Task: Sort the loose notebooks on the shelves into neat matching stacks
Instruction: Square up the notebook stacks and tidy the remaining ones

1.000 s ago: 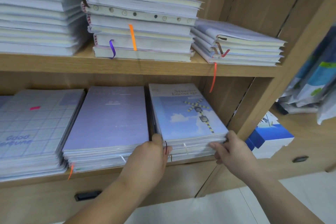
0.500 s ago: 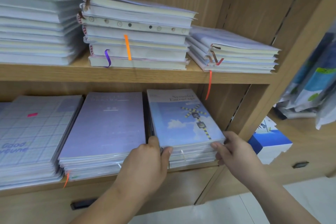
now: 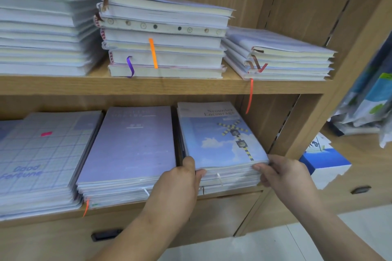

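A stack of notebooks with a blue-sky cover (image 3: 220,140) lies at the right end of the lower shelf (image 3: 42,218). My left hand (image 3: 180,182) grips the stack's near left corner, thumb on top of the cover. My right hand (image 3: 284,174) holds the near right corner, fingers curled against the stack's edge. To the left lie a stack of purple notebooks (image 3: 131,144) and a stack of grid-pattern notebooks (image 3: 40,150). All three stacks lie flat, side by side.
The upper shelf (image 3: 169,86) carries three piles of thick white notebooks with ribbon markers: a tall left pile (image 3: 42,27), a middle pile (image 3: 163,38), a low right pile (image 3: 280,55). A blue-and-white box (image 3: 324,165) sits on a cabinet to the right. A drawer handle (image 3: 106,235) shows below.
Both hands stay on the blue-sky stack's near corners. The stack has been pushed slightly back and squared. The view has tilted, shifting the shelves lower in frame.
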`<state>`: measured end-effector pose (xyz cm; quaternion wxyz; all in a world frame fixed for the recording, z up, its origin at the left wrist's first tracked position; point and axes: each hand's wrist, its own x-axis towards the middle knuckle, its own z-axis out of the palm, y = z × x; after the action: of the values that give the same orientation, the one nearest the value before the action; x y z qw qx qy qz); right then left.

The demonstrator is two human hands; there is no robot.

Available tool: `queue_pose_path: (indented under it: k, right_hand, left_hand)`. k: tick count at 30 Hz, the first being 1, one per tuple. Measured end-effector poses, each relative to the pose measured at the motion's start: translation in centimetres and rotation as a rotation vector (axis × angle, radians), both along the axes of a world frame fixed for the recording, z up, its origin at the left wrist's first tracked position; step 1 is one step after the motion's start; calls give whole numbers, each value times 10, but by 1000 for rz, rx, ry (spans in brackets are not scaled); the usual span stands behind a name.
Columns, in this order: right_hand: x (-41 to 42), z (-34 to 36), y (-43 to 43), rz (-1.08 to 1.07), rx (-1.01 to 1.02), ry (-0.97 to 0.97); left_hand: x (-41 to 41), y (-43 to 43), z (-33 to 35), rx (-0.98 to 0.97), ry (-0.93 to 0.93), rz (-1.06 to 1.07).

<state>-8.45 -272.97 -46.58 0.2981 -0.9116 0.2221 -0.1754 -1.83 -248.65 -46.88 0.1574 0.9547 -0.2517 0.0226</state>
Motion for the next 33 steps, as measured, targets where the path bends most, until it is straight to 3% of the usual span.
queue_pose_path:
  k: [5, 10, 17, 24, 33]
  right_hand:
    - [-4, 0, -1, -3, -178, 176]
    - [-18, 13, 2, -47, -258, 251]
    - [-40, 33, 44, -66, -337, 408]
    - [-26, 35, 195, 387, -232, 323]
    - [-9, 63, 348, 547, -272, 104]
  left_hand:
    - [-1, 5, 0, -19, -16, -11]
    - [-3, 27, -2, -128, 146, -150]
    - [-24, 96, 23, 63, 250, -346]
    - [-56, 193, 56, -8, 149, -218]
    - [-78, 315, 75, -136, 91, 0]
